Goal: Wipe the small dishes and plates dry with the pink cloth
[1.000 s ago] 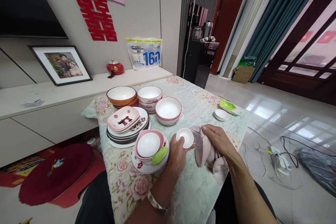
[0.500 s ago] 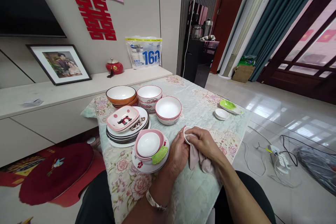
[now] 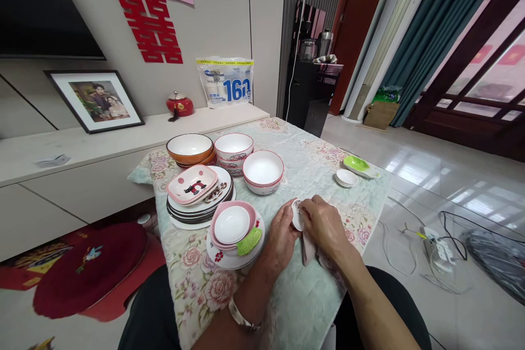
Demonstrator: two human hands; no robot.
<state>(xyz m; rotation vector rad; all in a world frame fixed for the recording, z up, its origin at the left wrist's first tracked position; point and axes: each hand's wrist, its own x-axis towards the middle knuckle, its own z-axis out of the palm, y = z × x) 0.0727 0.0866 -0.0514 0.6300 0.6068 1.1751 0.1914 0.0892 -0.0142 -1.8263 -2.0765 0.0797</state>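
A small white dish (image 3: 297, 215) is tilted up between my hands above the near part of the table. My left hand (image 3: 282, 232) grips its left edge, thumb along the rim. My right hand (image 3: 326, 227) is closed on a pale pink cloth (image 3: 309, 249), its fingertips at the dish's right side; the cloth hangs down below. Just left of my left hand stands a pink bowl (image 3: 218, 217) holding a white bowl (image 3: 232, 225) and a green leaf-shaped dish (image 3: 249, 241), on white plates (image 3: 223, 261).
Farther back are plates topped by a pink square dish (image 3: 192, 186), brown bowls (image 3: 189, 147), and red-rimmed bowls (image 3: 263, 168). At right lie small white dishes (image 3: 346, 178) and a green-and-white dish (image 3: 357, 164). A flowered cloth (image 3: 295, 145) covers the table; cables and a power strip (image 3: 437, 249) lie on the floor.
The small dish has turned so more of its white face shows. My right hand has shifted slightly right and up, and the cloth has moved along with it.
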